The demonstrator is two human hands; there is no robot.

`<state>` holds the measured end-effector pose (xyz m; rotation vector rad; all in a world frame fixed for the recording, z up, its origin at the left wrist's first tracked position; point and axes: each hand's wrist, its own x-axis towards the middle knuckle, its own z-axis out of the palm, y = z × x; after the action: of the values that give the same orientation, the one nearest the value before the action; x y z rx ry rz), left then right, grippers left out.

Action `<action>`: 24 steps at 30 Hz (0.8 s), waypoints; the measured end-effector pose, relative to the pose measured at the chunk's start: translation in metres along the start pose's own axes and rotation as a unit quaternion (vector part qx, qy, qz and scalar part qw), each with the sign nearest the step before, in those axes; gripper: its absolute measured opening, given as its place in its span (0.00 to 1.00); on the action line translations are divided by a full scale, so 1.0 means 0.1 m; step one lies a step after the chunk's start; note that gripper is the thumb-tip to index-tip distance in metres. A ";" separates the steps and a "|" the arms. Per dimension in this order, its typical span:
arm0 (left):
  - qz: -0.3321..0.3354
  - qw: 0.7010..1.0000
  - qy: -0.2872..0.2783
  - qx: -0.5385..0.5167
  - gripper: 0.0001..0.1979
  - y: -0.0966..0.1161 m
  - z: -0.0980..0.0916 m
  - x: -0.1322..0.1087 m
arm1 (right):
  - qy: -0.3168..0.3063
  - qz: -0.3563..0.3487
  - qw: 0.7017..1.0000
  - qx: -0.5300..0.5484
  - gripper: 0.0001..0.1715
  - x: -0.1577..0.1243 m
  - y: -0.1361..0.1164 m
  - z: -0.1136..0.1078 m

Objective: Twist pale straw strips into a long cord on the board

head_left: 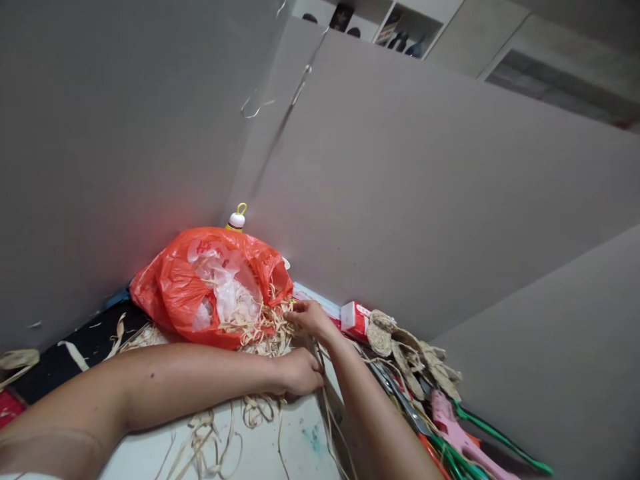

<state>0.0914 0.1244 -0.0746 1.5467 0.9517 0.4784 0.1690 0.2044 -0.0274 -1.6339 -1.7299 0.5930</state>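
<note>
An orange plastic bag [200,287] lies open on its side in the corner, with pale straw strips [260,327] spilling from its mouth. My right hand [310,317] reaches into the strips at the bag's mouth, fingers pinched on some of them. Just below it my left hand [300,373] is closed over a bunch of strips that trail down across the white table [270,447].
Grey partition walls close in at left and right. A white-and-yellow bottle [237,220] stands behind the bag. A red-and-white box [356,319], coiled straw pieces [395,343], scissors [400,400], a pink glue gun [455,427] and green hangers [495,437] lie at right.
</note>
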 end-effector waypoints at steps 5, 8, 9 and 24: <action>0.001 1.000 0.001 0.001 0.12 0.04 -0.01 -0.02 | 0.017 -0.024 0.999 0.043 0.14 -0.04 -0.19 -0.09; -0.013 1.000 0.006 0.012 0.11 0.06 -0.01 -0.02 | 0.067 -0.067 0.992 0.081 0.15 -0.10 -0.47 -0.27; -0.017 1.000 0.008 0.018 0.10 0.07 -0.01 -0.03 | 0.086 -0.086 0.987 0.103 0.16 -0.15 -0.58 -0.31; -0.036 0.999 -0.016 0.031 0.09 0.07 0.01 0.00 | -0.049 -0.029 0.998 0.023 0.12 -0.05 -0.45 -0.14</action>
<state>0.0940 0.1246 -0.0686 1.5653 1.0021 0.3746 0.1482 0.1924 0.0138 -1.5402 -1.8156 0.6906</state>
